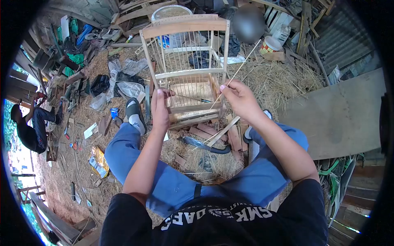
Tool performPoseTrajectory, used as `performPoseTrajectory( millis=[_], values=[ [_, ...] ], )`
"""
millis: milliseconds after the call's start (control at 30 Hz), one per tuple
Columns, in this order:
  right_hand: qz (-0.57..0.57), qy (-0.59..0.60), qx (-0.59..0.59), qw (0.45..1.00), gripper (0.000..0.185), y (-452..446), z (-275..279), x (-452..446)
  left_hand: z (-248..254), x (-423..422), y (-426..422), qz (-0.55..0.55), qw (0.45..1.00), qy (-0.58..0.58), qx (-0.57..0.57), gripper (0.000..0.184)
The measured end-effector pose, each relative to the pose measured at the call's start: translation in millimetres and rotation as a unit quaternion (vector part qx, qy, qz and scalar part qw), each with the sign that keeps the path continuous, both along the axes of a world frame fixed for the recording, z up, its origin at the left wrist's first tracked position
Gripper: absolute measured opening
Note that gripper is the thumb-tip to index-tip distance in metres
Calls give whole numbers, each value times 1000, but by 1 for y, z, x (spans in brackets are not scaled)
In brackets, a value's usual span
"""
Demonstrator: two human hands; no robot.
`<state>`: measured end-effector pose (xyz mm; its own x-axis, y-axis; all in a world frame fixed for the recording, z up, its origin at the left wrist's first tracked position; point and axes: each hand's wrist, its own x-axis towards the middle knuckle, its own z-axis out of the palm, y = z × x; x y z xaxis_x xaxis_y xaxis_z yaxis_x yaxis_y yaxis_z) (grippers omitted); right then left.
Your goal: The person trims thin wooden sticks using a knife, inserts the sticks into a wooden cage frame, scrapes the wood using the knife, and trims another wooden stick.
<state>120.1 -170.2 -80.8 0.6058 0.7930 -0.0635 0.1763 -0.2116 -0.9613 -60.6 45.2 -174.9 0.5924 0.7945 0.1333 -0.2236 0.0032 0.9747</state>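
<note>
A wooden birdcage frame [186,29] with thin upright bars stands on the ground between my legs. My left hand [161,110] is closed at its lower left post, thumb upward. Inside the lower part a thin brown rod with a dark tip [192,98] reaches rightward from near those fingers; I cannot tell whether they also grip it. Between thumb and fingers my right hand [240,98] pinches a long thin bamboo stick [243,65]. The stick slants from upper right down to the front of the cage's lower right side.
A large tub [171,10] stands behind the cage, a smaller bucket [271,44] to its right. Wood pieces [234,137] and a dark curved-handled tool [205,145] lie before me. A board [336,115] leans at right. Another person [33,127] sits far left.
</note>
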Motion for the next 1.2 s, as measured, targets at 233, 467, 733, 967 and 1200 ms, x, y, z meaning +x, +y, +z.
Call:
performPoseTrajectory(
  millis=[233,467,733,967,1200],
  values=[
    [-14,-90,48,995,26,3,-18,10,7,-8,7,-42,998,42,11,16],
    [-49,-63,52,995,26,5,-15,4,4,-10,8,-78,996,28,41,16],
    [-46,-83,59,994,25,6,-14,3,3,-9,9,-69,995,41,53,20],
    [-28,-130,60,989,24,5,-13,6,30,-7,-1,-39,999,11,21,43],
    [-22,-96,59,993,24,2,-10,7,38,-7,14,-29,998,-49,14,37]
  ],
)
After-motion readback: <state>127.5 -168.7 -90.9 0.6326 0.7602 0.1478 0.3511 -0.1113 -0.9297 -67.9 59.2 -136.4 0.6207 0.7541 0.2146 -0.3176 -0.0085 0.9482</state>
